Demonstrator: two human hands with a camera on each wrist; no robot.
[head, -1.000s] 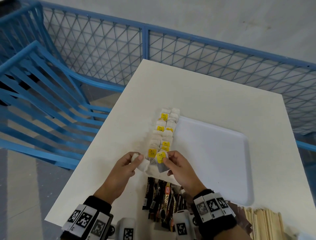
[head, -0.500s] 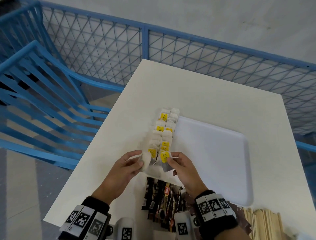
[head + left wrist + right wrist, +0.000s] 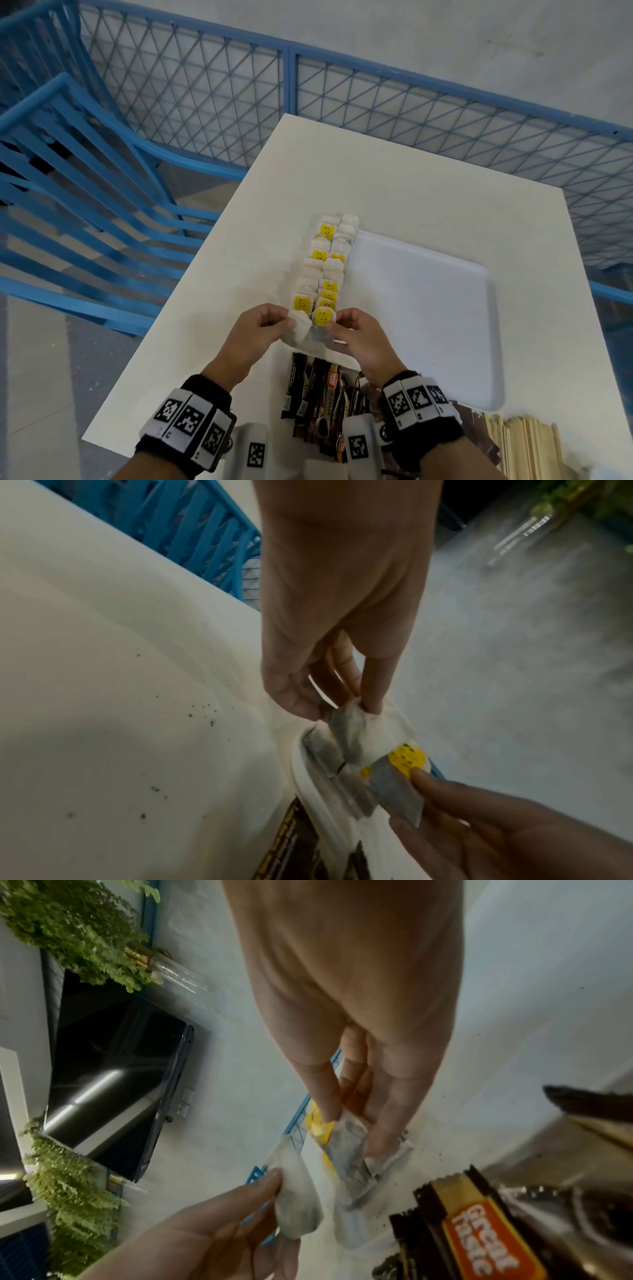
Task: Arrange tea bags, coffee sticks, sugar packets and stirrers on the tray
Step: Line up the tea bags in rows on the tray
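We had our left hand [image 3: 255, 337] pinching one tea bag [image 3: 298, 329] and our right hand [image 3: 359, 337] pinching another, yellow-tagged tea bag [image 3: 321, 320], both at the near end of the tea bag row [image 3: 325, 267] (along the tray's [image 3: 428, 308] left rim). Coffee sticks [image 3: 318, 390] lay by the counter's [image 3: 394, 178] near edge.

stirrers [image 3: 524, 445] cut by bottom edge | coffee sticks [image 3: 318, 394] partly behind wrists
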